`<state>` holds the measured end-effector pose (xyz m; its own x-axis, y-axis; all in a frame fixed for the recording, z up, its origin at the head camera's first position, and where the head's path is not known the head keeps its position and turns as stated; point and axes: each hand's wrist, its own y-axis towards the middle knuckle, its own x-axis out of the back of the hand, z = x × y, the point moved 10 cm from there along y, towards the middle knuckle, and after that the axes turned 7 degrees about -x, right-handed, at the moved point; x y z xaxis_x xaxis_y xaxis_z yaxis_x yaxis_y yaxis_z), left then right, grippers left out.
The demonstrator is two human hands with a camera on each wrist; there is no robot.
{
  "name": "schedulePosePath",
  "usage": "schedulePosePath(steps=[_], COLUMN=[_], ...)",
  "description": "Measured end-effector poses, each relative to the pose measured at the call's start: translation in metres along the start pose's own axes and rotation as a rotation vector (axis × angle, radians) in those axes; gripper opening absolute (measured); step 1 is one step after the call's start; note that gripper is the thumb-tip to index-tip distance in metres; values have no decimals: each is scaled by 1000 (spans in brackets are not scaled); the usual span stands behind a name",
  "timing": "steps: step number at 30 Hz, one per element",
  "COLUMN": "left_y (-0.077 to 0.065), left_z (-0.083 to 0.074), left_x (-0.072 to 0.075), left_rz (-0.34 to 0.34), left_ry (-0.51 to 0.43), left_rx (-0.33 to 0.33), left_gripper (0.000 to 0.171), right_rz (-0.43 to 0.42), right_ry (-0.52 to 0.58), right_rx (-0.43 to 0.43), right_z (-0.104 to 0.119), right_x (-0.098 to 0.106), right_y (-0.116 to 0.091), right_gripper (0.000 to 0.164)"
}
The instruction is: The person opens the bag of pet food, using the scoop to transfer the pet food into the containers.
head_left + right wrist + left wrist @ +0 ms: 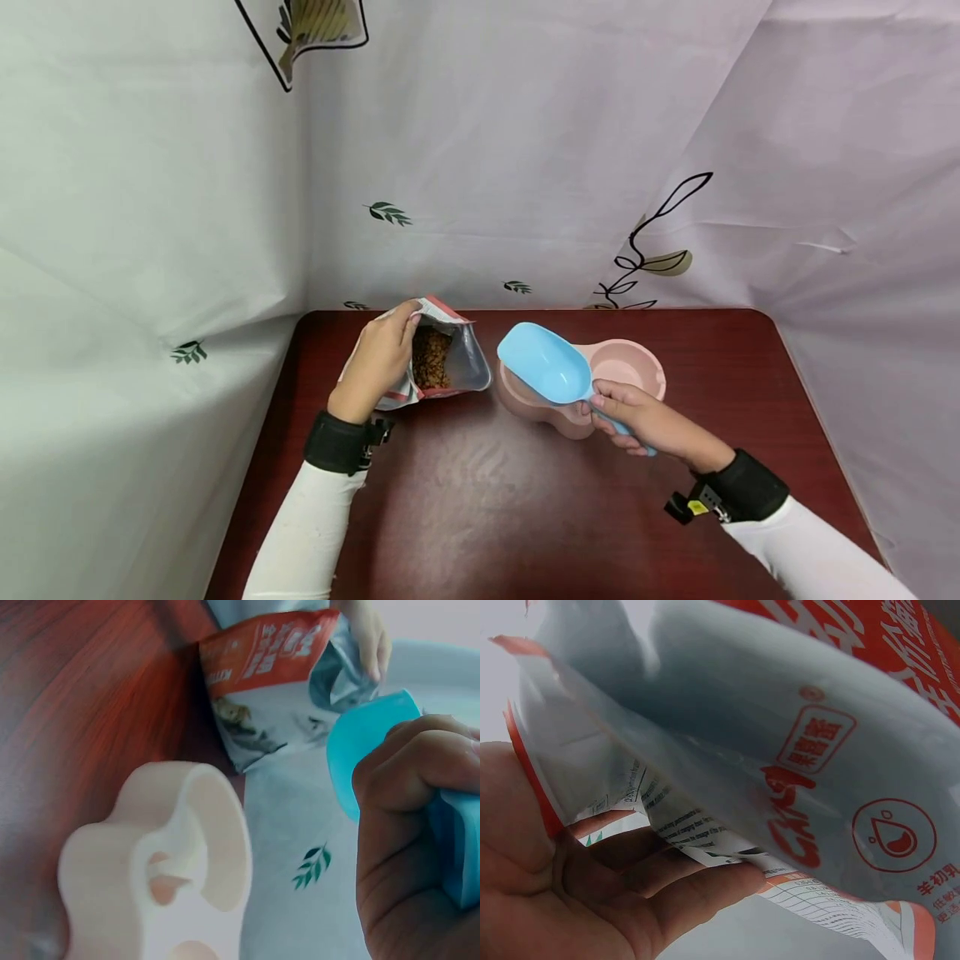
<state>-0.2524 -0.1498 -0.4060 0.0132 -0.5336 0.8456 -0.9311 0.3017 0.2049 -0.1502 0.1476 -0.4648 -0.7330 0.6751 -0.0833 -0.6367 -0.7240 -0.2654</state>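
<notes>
My left hand (381, 354) grips the rim of an open pet food bag (470, 360) at the table's far left. Brown kibble (431, 358) shows inside its mouth. In the left wrist view the thumb and fingers lie against the bag's printed wall (840, 802). My right hand (647, 423) holds a light blue scoop (546, 362) by its handle. Nothing shows in the scoop's bowl, which points toward the bag. Beneath the scoop stands a pink double pet bowl (654, 367), its left basin partly hidden. The right wrist view shows the bag's red and white front (262, 664).
The dark red table (450, 517) has rounded far corners. White cloth (525, 167) with leaf prints hangs behind it and along both sides. Bag and pet bowl stand side by side near the far edge.
</notes>
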Motion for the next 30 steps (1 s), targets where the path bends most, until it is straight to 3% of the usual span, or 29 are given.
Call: schedulePosePath(steps=[9,17,30], left_y=[0,-1,-2], left_z=[-1,-2,-10], left_x=[1,0,0], left_rz=[-40,-42,-49], left_ry=[27,41,39], left_rx=[-10,-17,-40], left_gripper=[38,37,37], right_rz=[10,9,45], right_ry=[-110,-167,-222], right_rx=[-115,-210,-227], right_z=[31,39,60], right_x=[-6,-5,-13], right_y=[19,34,60], right_gripper=[32,33,31])
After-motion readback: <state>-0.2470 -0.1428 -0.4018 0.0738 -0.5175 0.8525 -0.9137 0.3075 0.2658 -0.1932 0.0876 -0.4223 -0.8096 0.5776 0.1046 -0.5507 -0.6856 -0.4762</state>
